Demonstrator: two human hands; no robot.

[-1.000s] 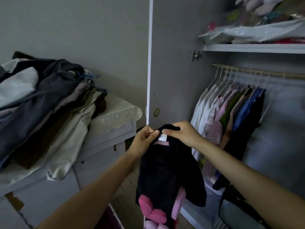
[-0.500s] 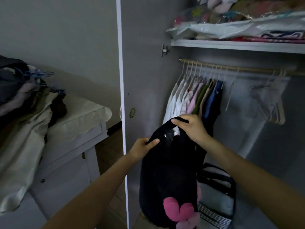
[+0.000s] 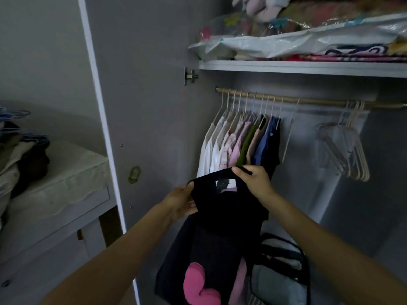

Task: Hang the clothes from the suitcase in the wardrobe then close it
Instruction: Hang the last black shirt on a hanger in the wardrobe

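Wardrobe (image 3: pixel 154 84) rail (image 3: pixel 308 101) with hung clothes (image 3: pixel 240 144)

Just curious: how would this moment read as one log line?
step: hanging | left hand: grips black top | right hand: grips collar | rail: not reached | door: open

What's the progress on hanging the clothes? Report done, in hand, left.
Done: a row of garments already hangs on the rail. In hand: the left hand and right hand hold a black garment at its collar, not yet hung. Left: hang it, perhaps on the empty hangers; the wardrobe door is still open. The suitcase is out of view.
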